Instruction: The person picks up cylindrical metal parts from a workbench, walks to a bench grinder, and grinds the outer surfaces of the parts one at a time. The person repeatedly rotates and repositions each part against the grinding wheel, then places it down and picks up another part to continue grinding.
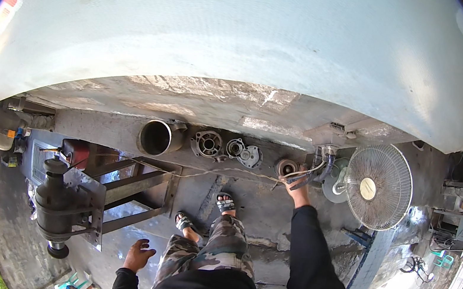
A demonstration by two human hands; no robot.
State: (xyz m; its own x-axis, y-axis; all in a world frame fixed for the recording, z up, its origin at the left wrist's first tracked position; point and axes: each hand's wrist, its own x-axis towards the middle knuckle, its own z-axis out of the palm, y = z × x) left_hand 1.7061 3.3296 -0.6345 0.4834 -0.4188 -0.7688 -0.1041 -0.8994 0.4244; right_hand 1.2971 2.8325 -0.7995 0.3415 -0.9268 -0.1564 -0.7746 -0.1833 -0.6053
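My right hand (299, 192) reaches forward to the ledge, its fingers closed around something dark that I cannot make out. Pale and dark cables (316, 170) pass right by these fingers. Just beyond them is a round, rusty-brown metal part (286, 168) with an opening in its top. My left hand (139, 255) hangs low at my left side, fingers apart, with nothing in it. In a row on the ledge to the left are a cast metal housing (250, 157), a ring-shaped metal housing (207, 143) and a wide hollow metal cylinder (156, 137).
A caged fan (378, 187) stands right of my right hand. At the left, a dark motor-like machine (55, 202) is mounted on a steel frame (138, 187). A thin cord (221, 170) runs along the ledge. A large pale sheet (248, 33) spans the far side.
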